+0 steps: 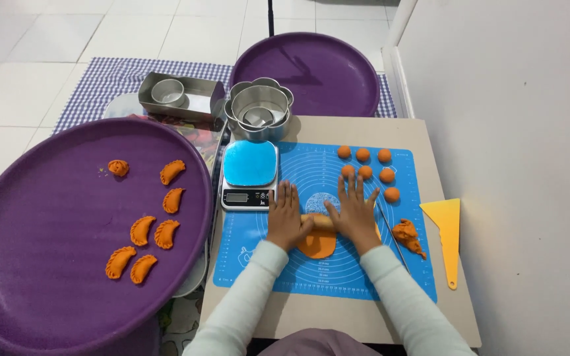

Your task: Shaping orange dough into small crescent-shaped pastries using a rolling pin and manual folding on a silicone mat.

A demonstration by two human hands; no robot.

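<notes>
flr: white tiles [34,39] | wall [516,132]: plain white, rt | checked cloth [107,79]

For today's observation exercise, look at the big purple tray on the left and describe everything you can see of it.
The purple tray is large, round and looks like matte plastic, with a low raised rim. It sits level to the left of the table, partly overlapping a second tray beneath its right edge. On it lie seven orange crescent pastries with crimped edges, spread loosely over its right half, none stacked. A few crumbs lie near the top one. Neither hand touches it; its near edge runs out of view.
</notes>
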